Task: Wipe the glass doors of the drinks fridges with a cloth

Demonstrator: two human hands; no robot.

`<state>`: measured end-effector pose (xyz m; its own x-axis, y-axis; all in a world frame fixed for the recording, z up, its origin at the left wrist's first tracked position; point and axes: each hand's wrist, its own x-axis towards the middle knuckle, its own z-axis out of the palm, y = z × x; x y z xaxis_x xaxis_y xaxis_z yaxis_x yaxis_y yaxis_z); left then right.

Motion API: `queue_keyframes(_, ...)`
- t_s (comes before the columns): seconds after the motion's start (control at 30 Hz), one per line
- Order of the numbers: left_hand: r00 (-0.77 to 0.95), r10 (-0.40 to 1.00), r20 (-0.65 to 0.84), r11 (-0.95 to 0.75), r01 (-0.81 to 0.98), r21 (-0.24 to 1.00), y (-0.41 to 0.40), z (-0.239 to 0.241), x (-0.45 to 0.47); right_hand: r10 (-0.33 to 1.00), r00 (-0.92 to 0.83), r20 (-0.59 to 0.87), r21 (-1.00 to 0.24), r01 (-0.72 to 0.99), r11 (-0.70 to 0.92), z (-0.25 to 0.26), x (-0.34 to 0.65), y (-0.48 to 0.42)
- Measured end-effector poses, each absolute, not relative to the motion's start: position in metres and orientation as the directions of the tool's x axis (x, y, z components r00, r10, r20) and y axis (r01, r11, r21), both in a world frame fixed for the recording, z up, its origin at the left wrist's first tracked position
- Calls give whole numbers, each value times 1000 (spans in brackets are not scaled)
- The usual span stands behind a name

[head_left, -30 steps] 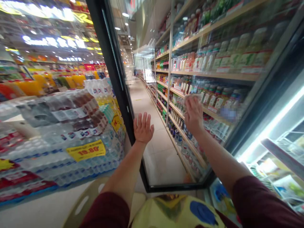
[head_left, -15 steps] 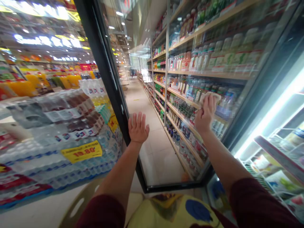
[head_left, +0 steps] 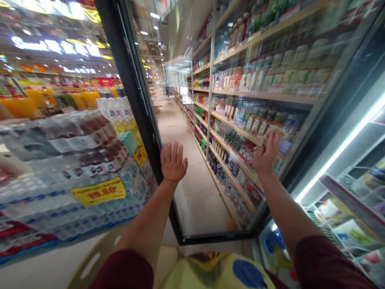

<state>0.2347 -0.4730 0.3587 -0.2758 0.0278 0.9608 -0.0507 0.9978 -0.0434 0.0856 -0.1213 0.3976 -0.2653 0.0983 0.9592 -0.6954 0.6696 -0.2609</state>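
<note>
An open glass cooler door [head_left: 207,188] with a black frame stands in front of me. My left hand [head_left: 173,162] lies flat on the glass near the frame's left edge, fingers spread. My right hand [head_left: 266,154] presses a pale cloth [head_left: 272,130] against the glass further right, fingers curled over it. Through the glass I see an aisle and shelves of bottled drinks [head_left: 240,108].
Shrink-wrapped packs of bottled water and soda [head_left: 81,160] with a yellow price tag [head_left: 98,192] are stacked at left. The lit cooler interior with wire shelves [head_left: 345,204] is at right. A yellow stool [head_left: 99,257] and a yellow patterned garment [head_left: 216,271] are below me.
My right hand has slid the cloth rightward and slightly down across the glass. My left hand has stayed flat on the door, drifting a little left.
</note>
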Motion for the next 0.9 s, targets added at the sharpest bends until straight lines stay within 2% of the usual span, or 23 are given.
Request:
queue_keyframes(0.07,-277,29,961,997,-62,-48,-472,359,235,201,-270,942,-334,-672,661,408,78,-116)
queue_keyframes(0.1,-275,33,961,996,-67,-54,-472,360,236,203,-263,943,-331,-672,662,404,80,-118)
queue_keyframes(0.17,-273,46,961,994,-79,-70,-471,360,238,129,-247,960,-268,-690,673,383,94,-130)
queue_keyframes(0.23,-283,50,958,994,-84,-77,-470,361,241,-5,-253,968,-183,-712,678,354,109,-140)
queue_keyframes(0.3,-289,49,956,994,-76,-74,-469,361,243,-73,-273,959,-153,-719,678,336,113,-136)
queue_keyframes(0.37,-280,53,959,995,-70,-76,-468,361,245,16,-318,948,-245,-697,674,338,101,-118)
queue_keyframes(0.47,-273,62,960,993,-77,-86,-466,361,247,315,-413,855,-516,-612,599,364,73,-85)
queue_keyframes(0.5,-274,64,960,993,-81,-89,-465,361,248,370,-428,825,-564,-592,576,370,67,-79)
queue_keyframes(0.57,-267,77,961,990,-89,-105,-464,361,248,405,-445,799,-602,-576,554,369,68,-79)
queue_keyframes(0.7,-248,93,964,989,-92,-119,-464,361,248,356,-512,782,-619,-574,535,324,95,-100)
queue_keyframes(0.77,-255,85,963,990,-91,-111,-464,361,248,388,-573,722,-686,-525,503,309,97,-97)
queue_keyframes(0.9,-238,110,965,984,-111,-140,-463,361,249,514,-589,623,-781,-431,452,330,72,-63)
